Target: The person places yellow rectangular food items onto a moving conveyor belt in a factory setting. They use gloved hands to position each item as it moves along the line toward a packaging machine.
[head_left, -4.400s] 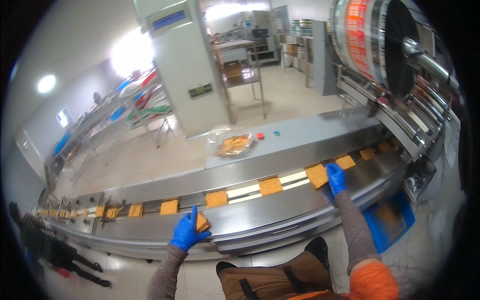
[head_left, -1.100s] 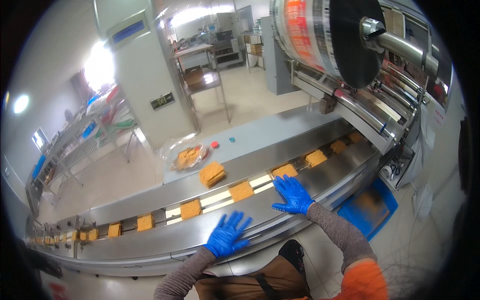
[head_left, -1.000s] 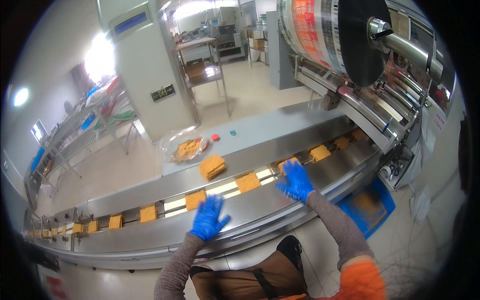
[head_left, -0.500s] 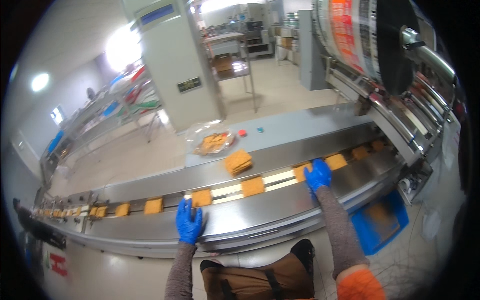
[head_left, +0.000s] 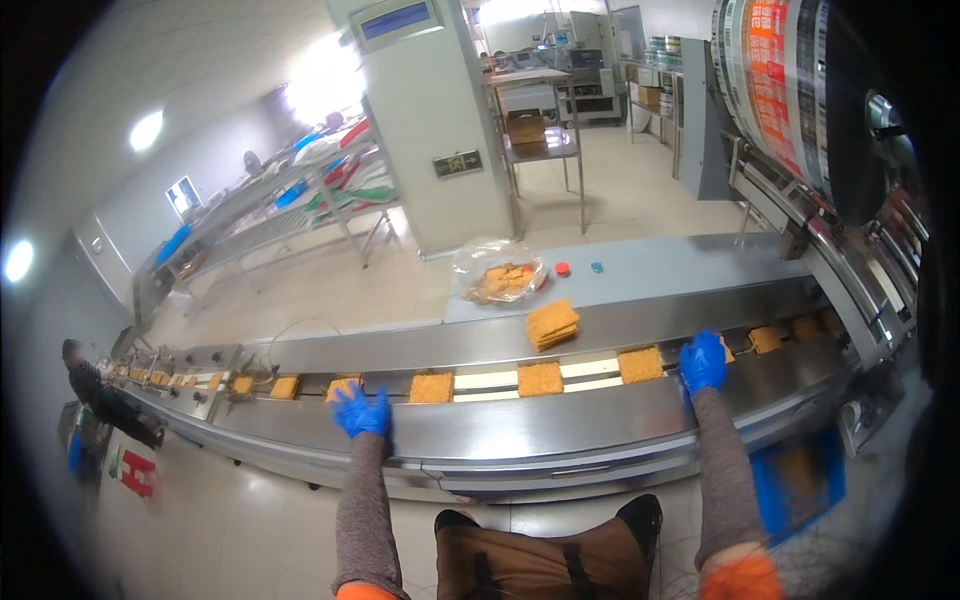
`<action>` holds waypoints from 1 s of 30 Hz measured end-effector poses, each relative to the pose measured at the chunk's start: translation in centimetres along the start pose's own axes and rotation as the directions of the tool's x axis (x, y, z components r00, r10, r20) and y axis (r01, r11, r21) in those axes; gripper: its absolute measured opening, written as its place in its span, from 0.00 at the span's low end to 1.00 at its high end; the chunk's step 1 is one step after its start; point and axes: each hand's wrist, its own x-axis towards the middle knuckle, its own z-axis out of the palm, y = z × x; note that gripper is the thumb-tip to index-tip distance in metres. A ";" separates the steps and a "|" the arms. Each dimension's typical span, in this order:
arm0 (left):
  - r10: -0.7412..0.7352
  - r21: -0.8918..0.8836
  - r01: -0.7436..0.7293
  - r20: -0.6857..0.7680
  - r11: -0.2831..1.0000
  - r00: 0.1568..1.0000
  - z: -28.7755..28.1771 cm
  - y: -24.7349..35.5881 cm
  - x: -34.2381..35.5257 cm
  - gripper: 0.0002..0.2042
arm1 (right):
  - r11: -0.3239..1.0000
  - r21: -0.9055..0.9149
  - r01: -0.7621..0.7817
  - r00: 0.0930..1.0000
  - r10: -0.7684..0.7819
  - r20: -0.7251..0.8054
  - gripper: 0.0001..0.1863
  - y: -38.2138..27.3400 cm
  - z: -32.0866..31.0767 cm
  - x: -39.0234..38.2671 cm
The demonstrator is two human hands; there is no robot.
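Observation:
Square golden-brown crackers (head_left: 540,379) lie spaced out in a row on the conveyor channel (head_left: 488,388). At the left, my left hand (head_left: 362,410), in a blue glove, is open with fingers spread at the near edge of one cracker (head_left: 345,386). My blue-gloved right hand (head_left: 703,362) reaches over the channel farther right, its fingers stretched forward. It partly covers another cracker (head_left: 728,349); whether it touches it is hidden. A small stack of the crackers (head_left: 552,325) rests on the metal ledge behind the channel.
A clear plastic bag (head_left: 497,270) with cracker pieces lies on the grey side table, near a red cap (head_left: 562,270). A large printed film roll (head_left: 775,90) overhangs the right end. Below stands a blue bin (head_left: 795,490). Another person (head_left: 100,390) stands far left.
The view has turned left, so the scene sits farther right. My left hand has moved left and forward to another cracker. My right hand remains over the right part of the channel.

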 end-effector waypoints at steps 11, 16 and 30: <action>0.318 -0.244 -0.409 -0.339 0.879 0.885 -0.4 0.0 0.0 0.17 | 0.988 -0.030 -0.152 0.985 0.154 0.077 0.19 2.6 2.9 -0.2; 0.295 -0.232 -0.351 -0.245 0.907 0.924 -0.9 1.0 0.5 0.19 | 0.971 -0.139 -0.193 0.980 0.198 0.021 0.24 4.9 3.7 -0.2; 0.246 -0.255 -0.304 -0.235 0.918 0.940 0.9 -0.1 0.6 0.22 | 0.992 -0.107 -0.072 0.997 0.072 0.003 0.17 1.4 0.1 0.2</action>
